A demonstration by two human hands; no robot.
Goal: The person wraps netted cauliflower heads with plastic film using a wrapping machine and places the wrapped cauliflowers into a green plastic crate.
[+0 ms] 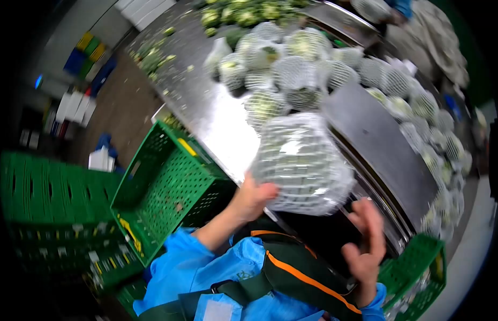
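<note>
My left hand [253,198] grips the lower left side of a cauliflower [305,163] in white foam netting and shiny clear film, the thumb lying over the wrap. My right hand [365,241] is just right of and below it, fingers apart, holding nothing. Behind the wrapped head, several net-covered cauliflowers [294,72] are heaped on the metal table [219,115]. A flat metal plate [375,144] slopes beside the held head, with a dark metal-edged machine part below it.
An open green crate [168,182] with yellow handles stands on the left, near stacked green crates [56,192]. Another green crate [417,278] holds wrapped items at lower right. More netted heads [434,139] line the right. A person's blue sleeve [403,7] shows at the top.
</note>
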